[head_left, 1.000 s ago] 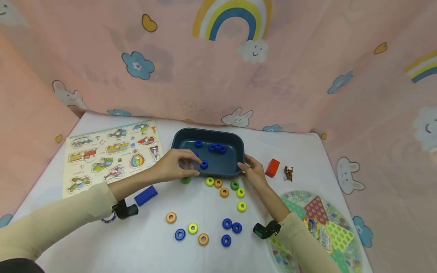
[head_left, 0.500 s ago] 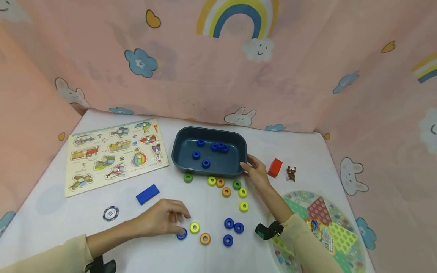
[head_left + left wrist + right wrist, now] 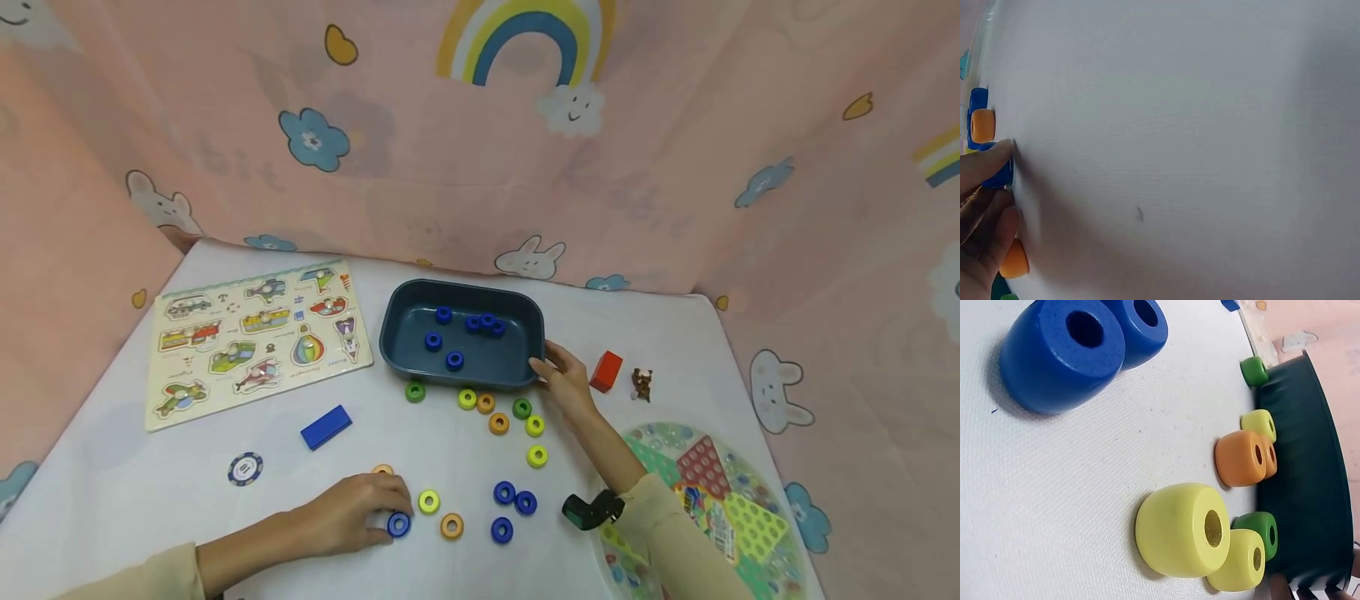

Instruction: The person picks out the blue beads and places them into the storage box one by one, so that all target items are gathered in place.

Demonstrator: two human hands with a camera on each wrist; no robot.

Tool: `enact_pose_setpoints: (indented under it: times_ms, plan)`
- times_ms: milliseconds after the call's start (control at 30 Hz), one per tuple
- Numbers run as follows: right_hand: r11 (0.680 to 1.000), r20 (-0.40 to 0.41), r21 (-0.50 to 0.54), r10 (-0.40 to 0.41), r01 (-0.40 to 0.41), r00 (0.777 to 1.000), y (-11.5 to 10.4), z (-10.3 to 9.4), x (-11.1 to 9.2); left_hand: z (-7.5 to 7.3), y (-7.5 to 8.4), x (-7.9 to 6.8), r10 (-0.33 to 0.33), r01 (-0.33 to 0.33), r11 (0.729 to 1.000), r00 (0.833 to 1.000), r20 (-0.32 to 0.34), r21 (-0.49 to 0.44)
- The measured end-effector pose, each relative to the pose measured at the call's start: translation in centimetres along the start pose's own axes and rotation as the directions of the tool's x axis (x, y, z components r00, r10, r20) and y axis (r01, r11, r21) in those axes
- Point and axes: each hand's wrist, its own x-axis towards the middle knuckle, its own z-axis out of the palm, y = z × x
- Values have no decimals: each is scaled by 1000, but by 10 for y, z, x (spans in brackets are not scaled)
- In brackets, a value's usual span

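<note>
My left hand [image 3: 352,514] pinches a blue bead [image 3: 398,524], a thick ring with a hole, low on the white table. In the left wrist view, thumb and finger sit on either side of that blue bead [image 3: 999,174]. My right hand [image 3: 566,383] grips the right end of a dark teal tray [image 3: 420,371], thumb at the rim and fingers along the outer wall. Several blue beads [image 3: 454,360] lie inside the tray. Three more blue beads [image 3: 502,530] are on the table between the hands. An orange bead [image 3: 383,469] is partly hidden behind my left hand.
Green, yellow and orange beads [image 3: 498,423] line the tray's near side. A picture puzzle board [image 3: 225,400], blue block [image 3: 326,427] and poker chip [image 3: 245,469] lie left. On the right are a red block [image 3: 606,371], small brown figure [image 3: 641,384] and round game board [image 3: 750,533].
My left hand left the tray, where a blue bead now rests, and came down toward the table's front to grasp another blue bead. My right hand stays at the tray.
</note>
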Motion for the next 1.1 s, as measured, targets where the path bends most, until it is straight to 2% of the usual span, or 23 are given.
enact_pose_setpoints:
  times_ms: [267, 467, 667, 733, 933, 1100]
  plan:
    - [1000, 2, 20, 2, -2, 1000, 0, 2, 2, -20, -1, 12, 20, -22, 988, 1000, -17, -152]
    - [1000, -3, 18, -6, 6, 1000, 0, 2, 2, -50, -4, 34, -15, 10, 984, 999, -29, -176]
    - [1000, 10, -3, -3, 3, 1000, 2, 2, 3, -82, -15, 70, 50, -60, 994, 993, -106, -95]
    - [1000, 3, -14, -3, 3, 1000, 3, 1, 3, -93, -20, 85, 53, -62, 996, 991, -126, -64]
    - [999, 14, -25, -21, 21, 1000, 3, 0, 0, -126, -37, 129, -13, 12, 1000, 986, -164, -8]
    - [999, 21, -42, -23, 24, 1000, 1, -1, -1, -142, -54, 162, -60, 69, 997, 983, -174, 45]
